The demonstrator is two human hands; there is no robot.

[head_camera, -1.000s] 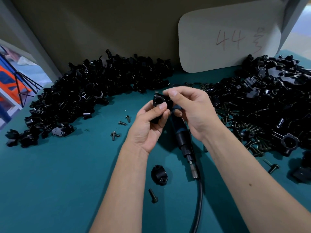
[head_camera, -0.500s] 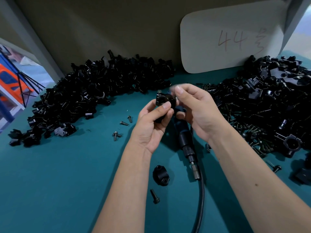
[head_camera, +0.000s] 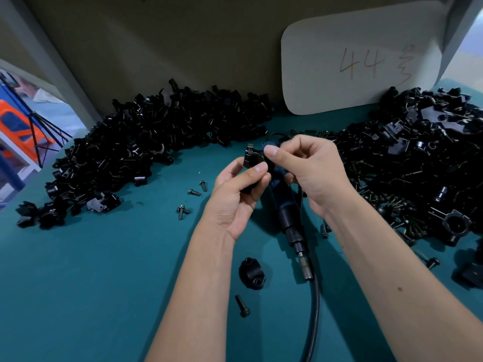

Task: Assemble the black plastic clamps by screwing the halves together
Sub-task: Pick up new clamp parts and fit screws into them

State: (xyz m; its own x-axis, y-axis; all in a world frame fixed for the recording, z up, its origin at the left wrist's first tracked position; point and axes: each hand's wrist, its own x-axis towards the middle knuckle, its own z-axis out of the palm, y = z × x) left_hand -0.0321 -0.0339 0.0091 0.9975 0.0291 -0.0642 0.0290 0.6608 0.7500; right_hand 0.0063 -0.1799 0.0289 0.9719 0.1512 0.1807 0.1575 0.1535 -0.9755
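My left hand (head_camera: pixel 235 197) grips a black plastic clamp (head_camera: pixel 253 159) above the teal table (head_camera: pixel 104 270), thumb across its front. A screw head sticks up at the clamp's top left. My right hand (head_camera: pixel 311 173) pinches the clamp's right side with thumb and forefinger. A loose clamp half (head_camera: pixel 251 273) lies on the table below my hands, with a single black screw (head_camera: pixel 241 306) just under it. A blue electric screwdriver (head_camera: pixel 287 215) lies on the table beneath my hands, its cable (head_camera: pixel 315 309) running toward me.
A big pile of black clamp parts (head_camera: pixel 146 137) fills the back left. Another pile of clamp parts and screws (head_camera: pixel 418 165) covers the right. A few loose screws (head_camera: pixel 193 197) lie left of my hands. A white card (head_camera: pixel 360 56) leans on the back wall.
Both hands have stayed around the clamp; my right hand's fingers have shifted slightly on its right side. Nothing on the table has moved.
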